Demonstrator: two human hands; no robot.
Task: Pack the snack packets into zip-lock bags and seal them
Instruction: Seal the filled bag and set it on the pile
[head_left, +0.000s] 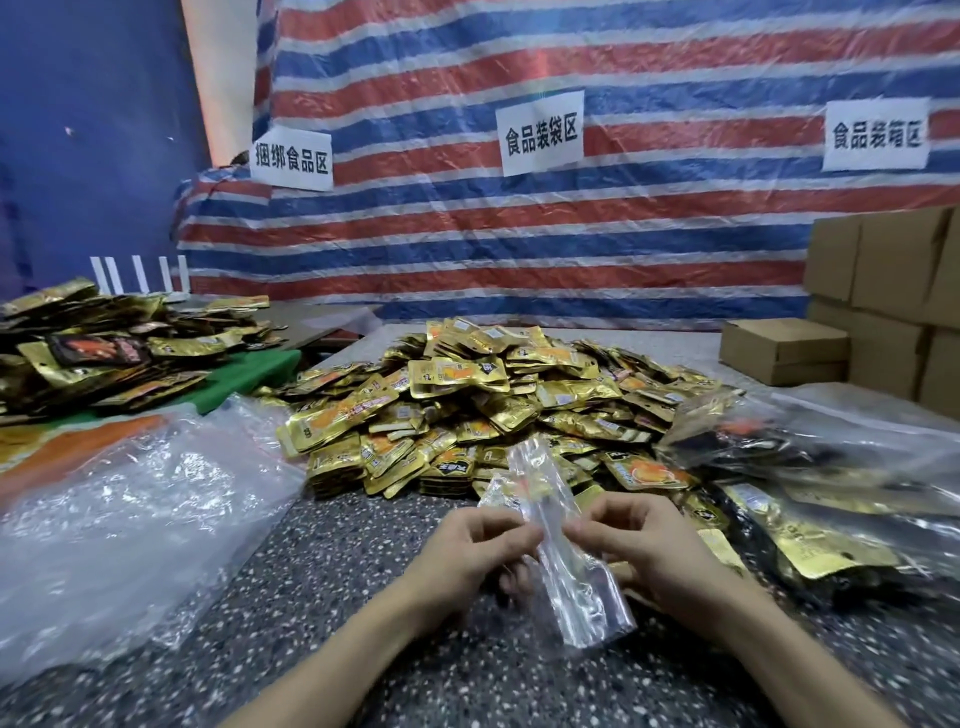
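both hands (550, 540) pinching zip-lock bag (563, 566), contents perhaps blurred

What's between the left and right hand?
In the head view, a clear zip-lock bag sits between them. The left hand and the right hand each pinch it, over the speckled table.

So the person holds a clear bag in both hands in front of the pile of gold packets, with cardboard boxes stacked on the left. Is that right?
No. The head view shows the cardboard boxes stacked on the right. The left hand and right hand do hold the clear bag before the gold packets.
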